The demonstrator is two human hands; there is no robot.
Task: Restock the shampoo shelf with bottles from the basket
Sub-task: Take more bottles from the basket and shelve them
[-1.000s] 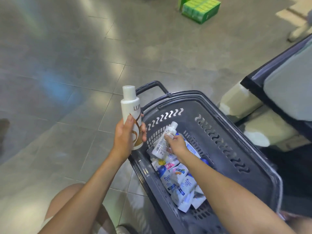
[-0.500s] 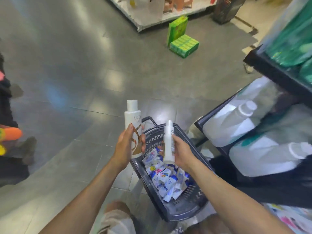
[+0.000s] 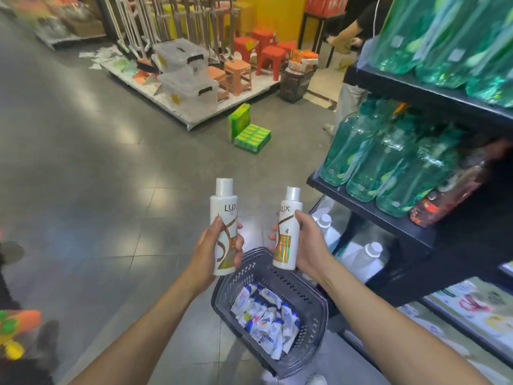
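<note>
My left hand (image 3: 215,247) grips a white shampoo bottle (image 3: 223,218) with a brown swirl, held upright. A second, slightly smaller white bottle (image 3: 286,232) stands upright in my right hand (image 3: 308,244). Both are raised above the dark plastic basket (image 3: 311,290) on the floor, which holds several blue and white sachets (image 3: 265,318). The black shelf unit (image 3: 416,232) rises to my right, with green bottles (image 3: 388,168) on its upper levels and white bottles (image 3: 361,259) low down.
Green cartons (image 3: 251,134) sit on the grey floor ahead. A display pallet with clear tubs (image 3: 191,90) and orange stools (image 3: 238,76) stands behind them. A person (image 3: 349,37) stands at the far right; someone's dark clothing (image 3: 16,343) is at my left edge.
My right hand lifted the second bottle out of the basket and turned it upright. Both hands rose, and the view tilted up from the basket toward the shelf and aisle.
</note>
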